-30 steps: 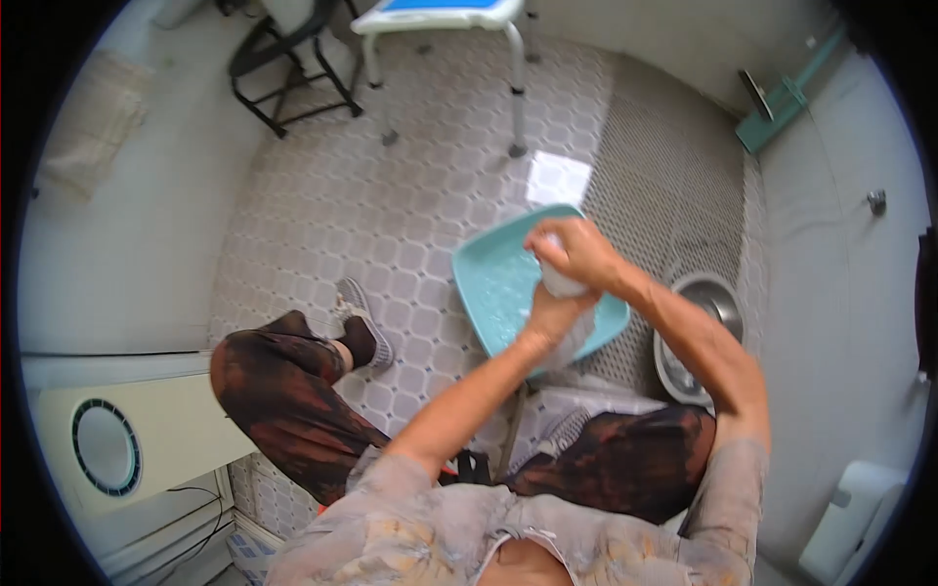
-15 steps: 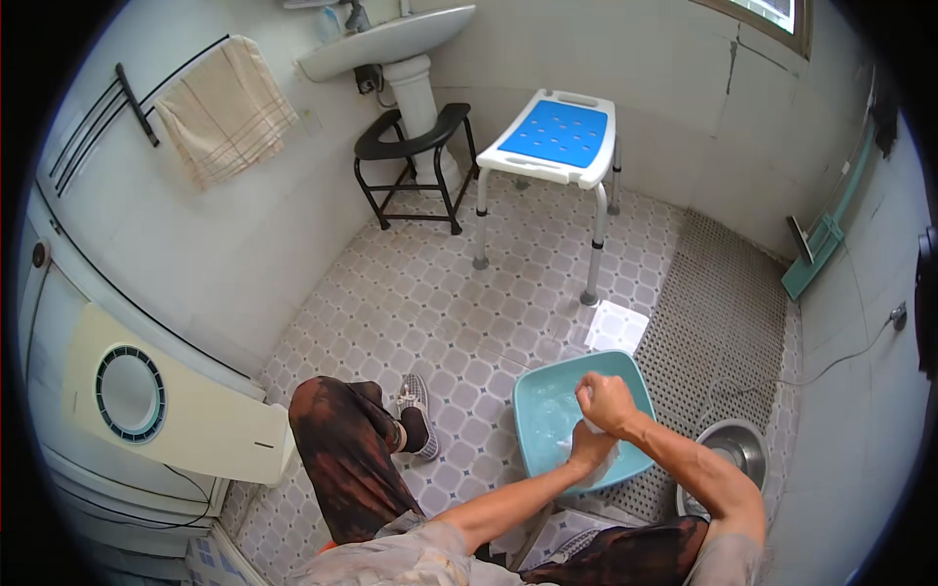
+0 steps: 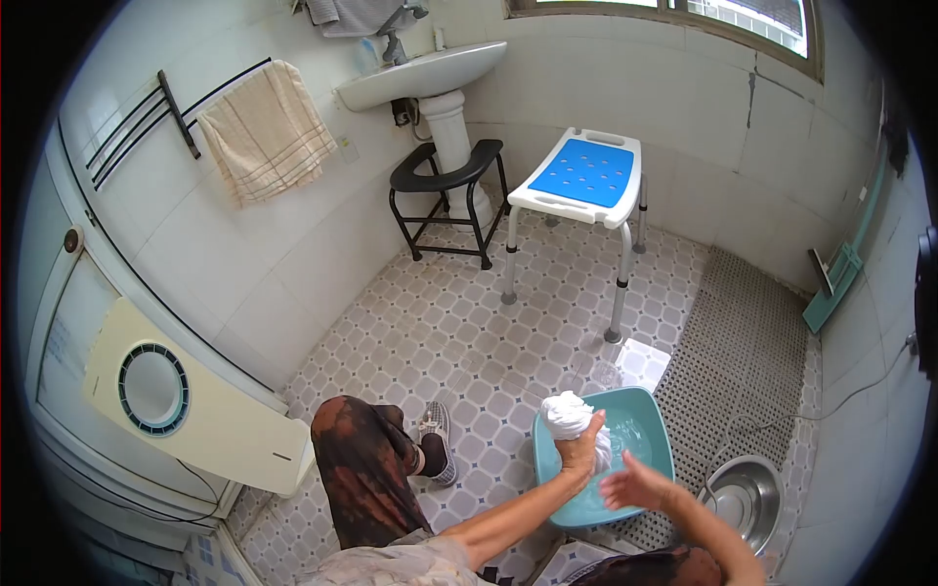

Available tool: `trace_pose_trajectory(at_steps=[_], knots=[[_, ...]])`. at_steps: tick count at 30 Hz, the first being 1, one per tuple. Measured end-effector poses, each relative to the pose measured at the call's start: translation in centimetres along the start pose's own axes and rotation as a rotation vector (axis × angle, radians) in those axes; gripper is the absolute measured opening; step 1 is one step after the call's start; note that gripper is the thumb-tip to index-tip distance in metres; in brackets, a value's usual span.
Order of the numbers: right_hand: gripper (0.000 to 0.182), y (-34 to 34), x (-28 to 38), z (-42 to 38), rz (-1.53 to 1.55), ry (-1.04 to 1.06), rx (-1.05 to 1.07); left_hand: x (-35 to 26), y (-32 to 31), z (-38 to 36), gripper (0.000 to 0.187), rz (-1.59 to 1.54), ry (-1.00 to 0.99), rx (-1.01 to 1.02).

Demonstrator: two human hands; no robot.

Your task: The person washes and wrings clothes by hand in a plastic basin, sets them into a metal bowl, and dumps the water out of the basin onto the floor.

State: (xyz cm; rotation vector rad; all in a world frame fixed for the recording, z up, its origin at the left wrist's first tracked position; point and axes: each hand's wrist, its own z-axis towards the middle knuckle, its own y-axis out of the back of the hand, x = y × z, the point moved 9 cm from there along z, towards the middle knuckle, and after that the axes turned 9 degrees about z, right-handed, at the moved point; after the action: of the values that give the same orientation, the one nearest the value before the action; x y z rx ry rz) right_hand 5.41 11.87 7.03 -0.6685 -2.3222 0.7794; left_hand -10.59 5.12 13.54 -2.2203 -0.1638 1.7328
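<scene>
We see 1 white cloth [image 3: 567, 415], bunched and twisted, raised at the left side of our teal basin [image 3: 586, 510]. The basin sits upright, holding clear water [image 3: 633, 430].

Black stool frame [image 3: 447, 170] below white sink [image 3: 423, 76].

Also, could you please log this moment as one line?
left hand: grips white cloth | right hand: open, holding nothing | teal basin: contains water

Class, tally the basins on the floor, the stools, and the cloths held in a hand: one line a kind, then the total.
Basins: 2 (teal basin, metal basin)
Stools: 2 (black stool, white stool)
Held cloths: 1 (white cloth, left hand)
Total: 5
</scene>
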Motion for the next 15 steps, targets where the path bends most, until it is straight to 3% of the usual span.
trace_pose_trajectory(at_steps=[3, 6, 7, 10, 13, 15], knots=[[0.104, -4.3, -3.7, 1.8, 0.286, 0.098, 0.256, -0.2, -0.8, -1.3, 0.039, -0.049, 0.041, 0.015], [0.116, -6.4, -0.3, 3.8, 0.624, 0.588, 0.234, -1.8, -1.2, -3.9, 0.036, -0.017, 0.088, 0.073], [0.102, -5.5, 0.8, 4.1, 0.753, 0.719, 0.180, -1.7, -1.1, -4.6, 0.035, 0.025, 0.088, 0.117], [0.082, -0.7, 2.1, 6.2, 0.938, 0.854, 0.038, -1.0, -0.3, -6.2, 0.042, 0.221, 0.029, 0.263], [0.052, 2.2, 2.7, 6.3, 0.846, 0.828, 0.036, 1.3, 0.8, -6.5, 0.056, 0.450, -0.075, 0.460], [0.041, 2.4, 3.6, 5.2, 0.801, 0.803, -0.037, 0.4, -0.1, -7.8, 0.050, 0.588, -0.271, 0.579]])
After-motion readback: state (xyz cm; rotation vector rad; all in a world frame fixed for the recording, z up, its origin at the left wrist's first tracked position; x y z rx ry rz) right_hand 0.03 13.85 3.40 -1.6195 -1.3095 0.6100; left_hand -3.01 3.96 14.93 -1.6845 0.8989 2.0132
